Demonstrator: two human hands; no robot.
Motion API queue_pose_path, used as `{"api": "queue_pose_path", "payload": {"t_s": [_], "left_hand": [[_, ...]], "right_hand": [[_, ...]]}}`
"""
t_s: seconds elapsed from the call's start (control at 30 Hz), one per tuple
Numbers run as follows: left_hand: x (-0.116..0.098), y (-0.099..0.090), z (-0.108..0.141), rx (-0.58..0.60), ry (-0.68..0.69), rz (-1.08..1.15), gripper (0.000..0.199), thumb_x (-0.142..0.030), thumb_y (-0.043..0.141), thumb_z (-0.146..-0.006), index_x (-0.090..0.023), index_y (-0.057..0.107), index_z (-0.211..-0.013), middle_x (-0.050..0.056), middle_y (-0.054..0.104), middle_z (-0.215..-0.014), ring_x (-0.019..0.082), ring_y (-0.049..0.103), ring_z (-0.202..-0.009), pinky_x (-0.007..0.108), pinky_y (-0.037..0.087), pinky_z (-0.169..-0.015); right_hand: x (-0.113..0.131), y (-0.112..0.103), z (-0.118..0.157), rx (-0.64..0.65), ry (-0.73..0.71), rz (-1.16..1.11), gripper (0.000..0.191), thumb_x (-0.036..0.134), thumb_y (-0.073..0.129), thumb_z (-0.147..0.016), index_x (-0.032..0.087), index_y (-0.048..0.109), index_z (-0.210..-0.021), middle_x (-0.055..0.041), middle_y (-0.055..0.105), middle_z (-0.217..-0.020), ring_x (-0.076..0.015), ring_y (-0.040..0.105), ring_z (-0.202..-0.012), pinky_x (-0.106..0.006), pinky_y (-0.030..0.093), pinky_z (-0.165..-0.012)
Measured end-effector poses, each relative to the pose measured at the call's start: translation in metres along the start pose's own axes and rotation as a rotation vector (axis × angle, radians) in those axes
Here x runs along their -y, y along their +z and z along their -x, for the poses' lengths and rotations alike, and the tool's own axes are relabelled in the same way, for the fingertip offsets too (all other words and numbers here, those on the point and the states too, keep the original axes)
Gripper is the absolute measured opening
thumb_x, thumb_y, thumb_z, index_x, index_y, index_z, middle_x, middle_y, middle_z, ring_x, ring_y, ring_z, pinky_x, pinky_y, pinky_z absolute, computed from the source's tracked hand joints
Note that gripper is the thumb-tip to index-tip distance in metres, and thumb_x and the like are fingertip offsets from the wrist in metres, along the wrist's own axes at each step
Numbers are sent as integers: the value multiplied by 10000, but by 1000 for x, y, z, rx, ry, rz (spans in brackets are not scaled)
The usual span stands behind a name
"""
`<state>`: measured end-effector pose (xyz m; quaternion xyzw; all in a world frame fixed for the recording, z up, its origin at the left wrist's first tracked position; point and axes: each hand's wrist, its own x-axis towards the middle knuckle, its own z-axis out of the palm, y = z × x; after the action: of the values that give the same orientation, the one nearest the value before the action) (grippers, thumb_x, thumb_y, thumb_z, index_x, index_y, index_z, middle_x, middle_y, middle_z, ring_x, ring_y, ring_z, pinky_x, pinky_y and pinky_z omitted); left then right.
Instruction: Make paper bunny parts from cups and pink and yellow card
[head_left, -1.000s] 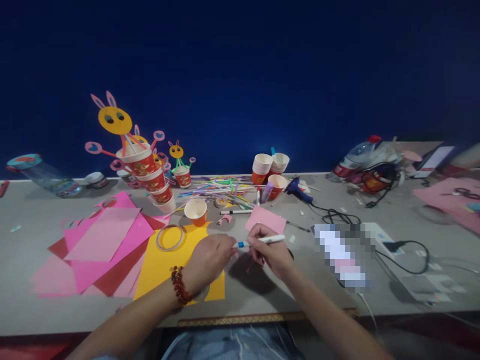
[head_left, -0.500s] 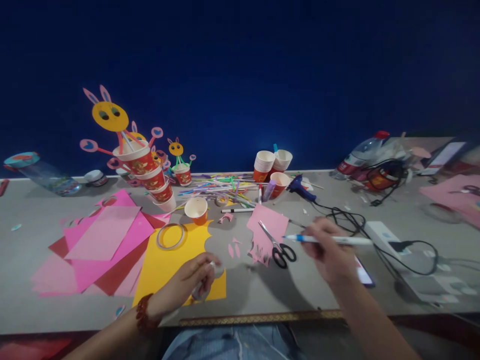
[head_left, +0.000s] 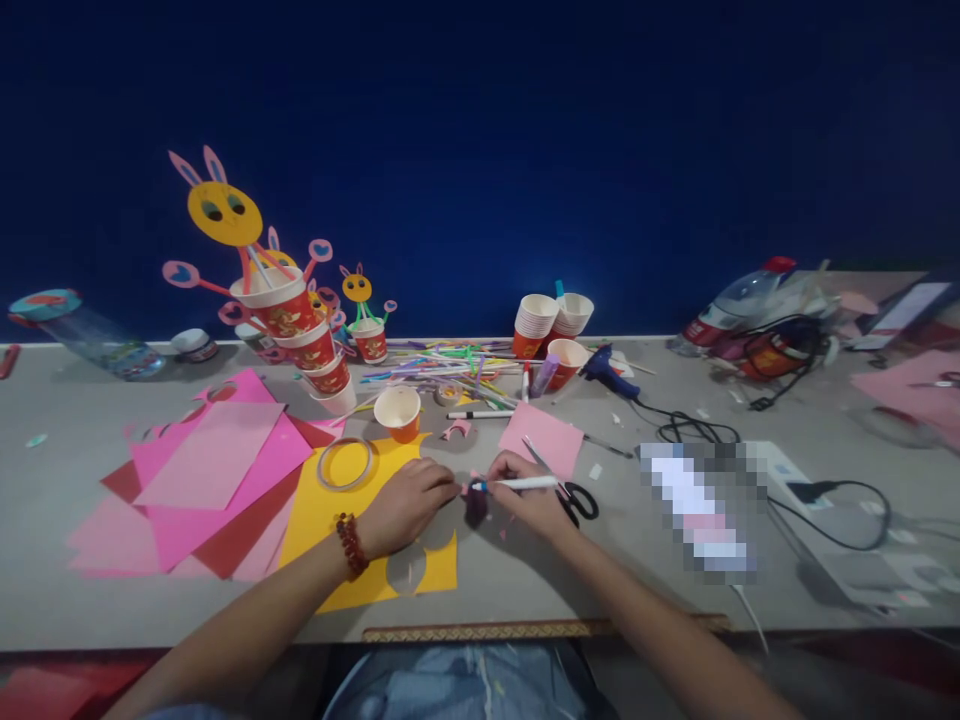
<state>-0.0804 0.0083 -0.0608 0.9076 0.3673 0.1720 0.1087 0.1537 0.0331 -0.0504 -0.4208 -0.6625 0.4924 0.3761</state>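
Note:
My right hand (head_left: 531,492) is closed round a white marker (head_left: 525,483), whose blue tip points left over small pink paper cutouts (head_left: 474,480). Palm down, my left hand (head_left: 416,500) rests with bent fingers together, partly over the yellow paper (head_left: 442,580). Its fingertips come close to the cutouts; what they hold, if anything, is hidden. Black-handled scissors (head_left: 576,503) lie just right of my right hand, their blades over a pink sheet (head_left: 547,440).
Pink and red sheets (head_left: 214,455) overlap at left. Behind stand stacked red cups (head_left: 277,310) with rabbit figures, and colored sticks (head_left: 450,370). At right are a blue glue gun (head_left: 611,372), a blurred-out phone (head_left: 697,510), a power strip (head_left: 787,480) and a bottle (head_left: 739,305).
My right hand has brought the marker left and down to the table beside the scissors. My left hand has moved forward and right, from over the yellow paper toward the cutouts.

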Motion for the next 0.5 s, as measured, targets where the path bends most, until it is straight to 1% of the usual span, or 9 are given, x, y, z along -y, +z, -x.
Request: {"api": "queue_pose_path", "payload": {"t_s": [0.1, 0.2, 0.33, 0.5], "left_hand": [[0, -2, 4, 34, 76, 17, 350, -154, 413, -973, -216, 603, -1261, 110, 652, -1243, 244, 554, -1132, 405, 431, -990], [0, -3, 6, 71, 101, 17, 391, -153, 445, -956, -253, 570, -1313, 104, 614, -1332, 253, 524, -1205, 432, 413, -1037], [1, -1, 7, 96, 95, -2, 416, -142, 477, -930, -275, 575, -1312, 98, 587, -1374, 263, 518, -1224, 448, 413, -1052], [4, 4, 7, 74, 123, -17, 427, -140, 507, -916, -260, 562, -1322, 117, 591, -1359, 268, 522, -1233, 473, 425, -1042]], "right_hand": [[-7, 4, 0, -52, -13, 21, 140, 241, 610, -806, 225, 552, -680, 22, 589, -593, -151, 539, -541, -266, 411, -516], [-11, 6, 1, -103, -48, 58, 189, 242, 605, -806, 236, 532, -631, 22, 562, -564, -154, 500, -529, -272, 384, -505], [-14, 7, 1, -81, -63, 60, 189, 234, 589, -784, 227, 526, -606, 9, 581, -571, -155, 504, -532, -276, 387, -509], [-21, 9, 0, -40, -51, 50, 173, 223, 563, -773, 220, 516, -607, 4, 596, -574, -155, 525, -533, -270, 394, -509]]}}
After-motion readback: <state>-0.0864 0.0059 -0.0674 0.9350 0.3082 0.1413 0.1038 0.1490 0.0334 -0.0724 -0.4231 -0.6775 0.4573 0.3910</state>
